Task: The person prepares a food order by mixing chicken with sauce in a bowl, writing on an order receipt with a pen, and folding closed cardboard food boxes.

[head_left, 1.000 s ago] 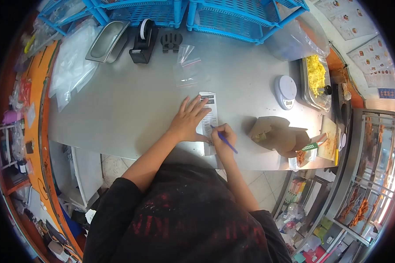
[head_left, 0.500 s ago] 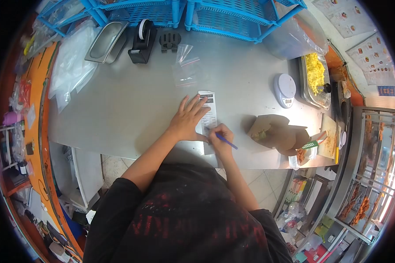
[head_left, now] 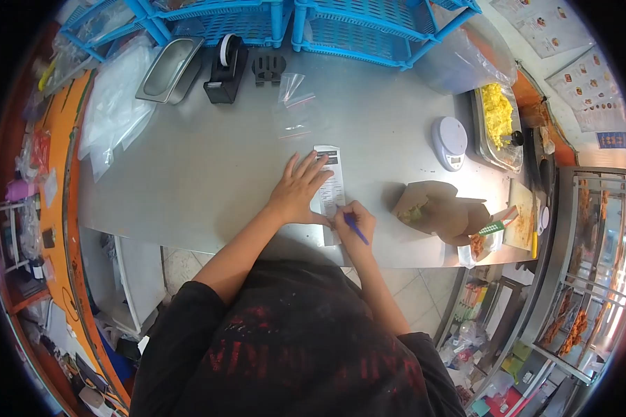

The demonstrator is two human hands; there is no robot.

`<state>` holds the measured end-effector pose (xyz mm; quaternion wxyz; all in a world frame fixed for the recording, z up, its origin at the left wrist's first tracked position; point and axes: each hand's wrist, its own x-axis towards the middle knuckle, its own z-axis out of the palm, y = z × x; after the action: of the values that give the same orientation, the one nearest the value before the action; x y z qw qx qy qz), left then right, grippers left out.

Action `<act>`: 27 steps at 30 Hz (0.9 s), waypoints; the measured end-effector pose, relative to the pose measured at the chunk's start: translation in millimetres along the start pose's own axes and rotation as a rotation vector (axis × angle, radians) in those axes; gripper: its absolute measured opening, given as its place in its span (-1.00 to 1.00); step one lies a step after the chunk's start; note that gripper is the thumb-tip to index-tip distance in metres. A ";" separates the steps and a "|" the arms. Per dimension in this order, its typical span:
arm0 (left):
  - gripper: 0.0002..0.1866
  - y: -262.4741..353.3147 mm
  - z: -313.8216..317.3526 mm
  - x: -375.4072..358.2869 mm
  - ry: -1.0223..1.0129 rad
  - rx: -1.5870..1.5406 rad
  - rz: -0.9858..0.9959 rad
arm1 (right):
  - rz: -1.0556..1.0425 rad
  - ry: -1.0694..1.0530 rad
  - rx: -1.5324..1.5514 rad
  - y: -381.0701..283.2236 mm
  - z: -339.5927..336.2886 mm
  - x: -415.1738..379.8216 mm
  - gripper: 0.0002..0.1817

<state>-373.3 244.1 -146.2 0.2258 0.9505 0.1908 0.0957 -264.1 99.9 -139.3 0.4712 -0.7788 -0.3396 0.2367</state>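
The left hand [head_left: 298, 191] lies flat with fingers spread on a printed receipt [head_left: 330, 187], pinning it to the steel counter [head_left: 209, 167]. The right hand [head_left: 353, 224] pinches a blue pen [head_left: 355, 229], its tip on the receipt's lower part. A brown cardboard box [head_left: 442, 210] sits just right; a small digital scale [head_left: 450, 141] stands beyond.

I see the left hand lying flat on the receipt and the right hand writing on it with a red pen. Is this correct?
Not quite. In the head view the pen is blue, not red. The rest stands: the left hand lies flat on the receipt, and the right hand writes on it with the pen.
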 end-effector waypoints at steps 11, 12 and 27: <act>0.01 -12.0 15.0 -10.4 0.149 0.154 0.419 | -0.198 0.016 -0.203 -58.3 -37.9 10.6 -0.63; -0.04 -14.8 10.4 -11.7 0.027 0.302 0.460 | -0.354 0.061 -0.157 -62.9 -43.9 3.3 -0.59; -0.08 100.4 19.3 108.9 -0.168 -0.942 0.223 | -0.162 0.295 -0.129 12.1 -121.7 -44.8 -0.82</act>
<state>-237.0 197.9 -106.0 0.6341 0.7641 0.0050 0.1182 -206.1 -7.5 -94.0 0.4827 -0.8037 -0.3429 0.0588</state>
